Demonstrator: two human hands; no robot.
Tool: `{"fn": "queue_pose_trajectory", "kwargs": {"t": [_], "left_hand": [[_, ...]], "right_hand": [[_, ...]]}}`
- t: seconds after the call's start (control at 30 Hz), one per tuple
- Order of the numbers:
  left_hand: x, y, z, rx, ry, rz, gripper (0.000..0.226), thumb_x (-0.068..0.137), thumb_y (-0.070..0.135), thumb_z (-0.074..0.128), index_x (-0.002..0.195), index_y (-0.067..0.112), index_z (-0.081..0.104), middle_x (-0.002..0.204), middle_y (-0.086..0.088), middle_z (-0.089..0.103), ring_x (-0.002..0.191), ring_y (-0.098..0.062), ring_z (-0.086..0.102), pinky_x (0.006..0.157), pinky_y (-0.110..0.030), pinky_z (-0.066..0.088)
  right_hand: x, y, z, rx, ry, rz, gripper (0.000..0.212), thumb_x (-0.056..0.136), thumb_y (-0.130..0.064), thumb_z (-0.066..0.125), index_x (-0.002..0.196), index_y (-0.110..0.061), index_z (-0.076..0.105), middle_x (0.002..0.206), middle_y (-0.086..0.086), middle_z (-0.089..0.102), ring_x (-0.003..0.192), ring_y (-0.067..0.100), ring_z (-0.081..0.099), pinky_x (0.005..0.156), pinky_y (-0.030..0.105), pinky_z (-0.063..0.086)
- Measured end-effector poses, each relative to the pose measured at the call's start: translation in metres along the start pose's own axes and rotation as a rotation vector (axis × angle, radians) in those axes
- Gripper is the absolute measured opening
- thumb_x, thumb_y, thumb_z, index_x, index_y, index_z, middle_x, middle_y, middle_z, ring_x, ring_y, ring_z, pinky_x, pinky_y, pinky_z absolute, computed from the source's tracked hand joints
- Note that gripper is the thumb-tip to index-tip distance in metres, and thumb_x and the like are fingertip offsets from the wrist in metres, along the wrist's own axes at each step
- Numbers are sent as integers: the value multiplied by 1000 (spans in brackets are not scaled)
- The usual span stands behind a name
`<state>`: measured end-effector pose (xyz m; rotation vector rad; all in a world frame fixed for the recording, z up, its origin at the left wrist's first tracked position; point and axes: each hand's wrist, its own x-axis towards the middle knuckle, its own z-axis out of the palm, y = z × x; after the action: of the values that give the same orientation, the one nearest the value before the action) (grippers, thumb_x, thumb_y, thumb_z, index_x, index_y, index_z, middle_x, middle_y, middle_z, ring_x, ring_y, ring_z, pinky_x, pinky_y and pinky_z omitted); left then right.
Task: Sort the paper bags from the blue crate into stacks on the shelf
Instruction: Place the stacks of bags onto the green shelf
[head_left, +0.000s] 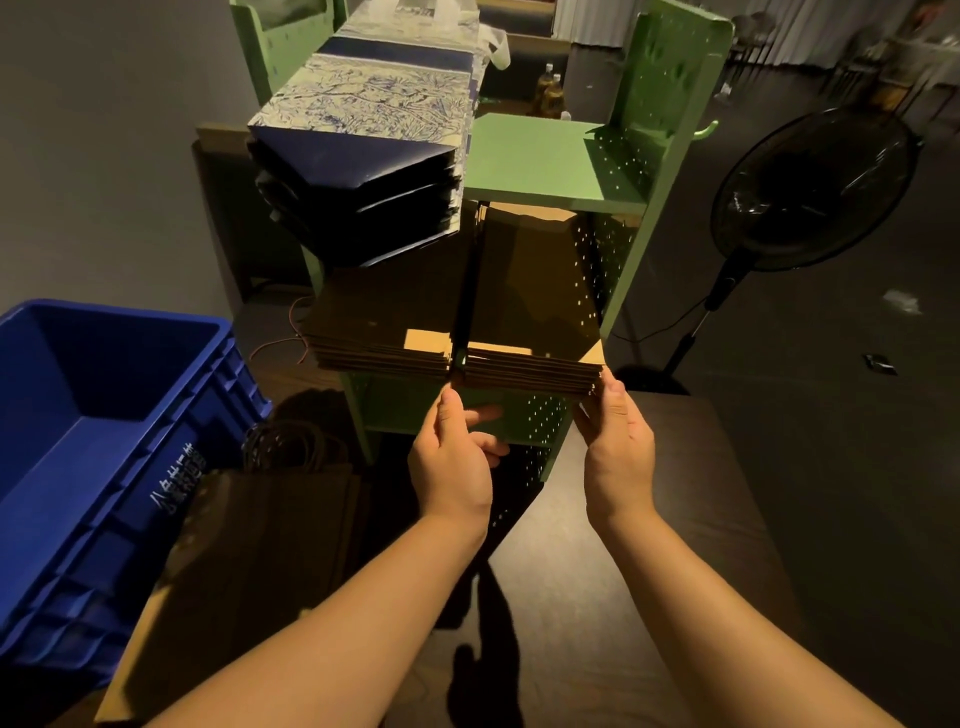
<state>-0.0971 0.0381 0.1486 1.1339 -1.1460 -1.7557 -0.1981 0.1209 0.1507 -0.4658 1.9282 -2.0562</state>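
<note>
Two stacks of flat brown paper bags lie side by side on the middle level of the green shelf (550, 161): a left stack (382, 322) and a right stack (530, 332). My left hand (457, 457) touches the front left corner of the right stack with its thumb, fingers loosely apart. My right hand (615, 447) presses the stack's front right corner. On the top level sits a tall stack of navy and blue-patterned bags (358, 171). The blue crate (98, 441) at the left shows a bare inside. More brown bags with handles (260, 545) lie beside it.
A black standing fan (810, 192) stands to the right of the shelf, its cable across the dark floor. A dark table (623, 597) lies under my arms. Bottles (550, 93) sit behind the shelf. A second green shelf (280, 47) stands at the back left.
</note>
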Motion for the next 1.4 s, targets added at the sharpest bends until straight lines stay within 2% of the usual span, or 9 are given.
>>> {"fn": "queue_pose_trajectory", "kwargs": {"t": [0.13, 0.47, 0.57, 0.7, 0.87, 0.97, 1.13, 1.23, 1.4], "left_hand": [[-2, 0, -16, 10, -15, 48, 26, 109, 44, 38, 118, 38, 61, 86, 6, 76, 64, -12, 64, 67, -33, 55], [27, -36, -116, 64, 84, -180, 35, 110, 33, 44, 95, 13, 69, 75, -3, 68, 54, -8, 58, 46, -17, 47], [38, -51, -158, 121, 188, -104, 21, 106, 30, 54, 91, 28, 68, 80, 4, 74, 74, -15, 66, 75, -33, 55], [41, -54, -211, 335, 311, -43, 35, 98, 55, 49, 117, 33, 67, 125, -4, 69, 118, -29, 62, 109, -50, 45], [54, -69, -278, 766, 351, -21, 58, 104, 56, 33, 138, 16, 59, 138, -9, 62, 129, -32, 56, 110, -53, 42], [66, -76, -301, 935, 376, -123, 46, 105, 38, 48, 141, 10, 56, 144, -14, 53, 137, -36, 42, 118, -48, 24], [82, -85, -330, 611, 568, -369, 41, 104, 31, 43, 142, 16, 46, 151, -15, 40, 138, -35, 32, 117, -47, 24], [101, -84, -350, 483, 615, -466, 39, 108, 18, 35, 144, 6, 42, 154, -22, 37, 143, -35, 32, 119, -48, 24], [113, -88, -360, 472, 480, -588, 37, 108, 31, 37, 133, 8, 54, 139, -21, 53, 128, -39, 49, 113, -50, 37]], "right_hand": [[-10, 8, 1, 37, 99, 96, 41, 111, -38, 35, 140, -22, 59, 121, -10, 69, 121, 13, 64, 102, 35, 53], [-60, 74, 28, -176, -39, 392, 22, 104, -20, 49, 101, -16, 70, 90, 8, 71, 84, 27, 66, 72, 40, 52], [-76, 88, 44, -245, -117, 462, 19, 105, -18, 51, 102, -16, 70, 91, 12, 69, 82, 29, 65, 71, 41, 50], [-97, 94, 67, -300, -230, 505, 17, 105, -14, 52, 107, -15, 69, 92, 10, 68, 86, 28, 65, 76, 39, 52], [-115, 112, 97, -449, -312, 614, 15, 103, -26, 54, 107, -17, 65, 98, 12, 69, 88, 27, 67, 74, 38, 54], [-123, 124, 110, -517, -366, 641, 16, 104, -27, 53, 101, -14, 62, 94, 8, 67, 84, 24, 66, 72, 36, 52], [-135, 136, 138, -585, -430, 708, 25, 105, -26, 54, 88, -9, 57, 84, 13, 54, 75, 27, 58, 69, 35, 45], [-137, 149, 153, -571, -437, 756, 24, 105, -31, 56, 99, -9, 62, 102, 26, 64, 102, 38, 65, 82, 40, 52], [-137, 173, 174, -433, -440, 823, 12, 102, -38, 60, 113, -33, 59, 119, 2, 68, 104, 22, 65, 90, 39, 52]]}}
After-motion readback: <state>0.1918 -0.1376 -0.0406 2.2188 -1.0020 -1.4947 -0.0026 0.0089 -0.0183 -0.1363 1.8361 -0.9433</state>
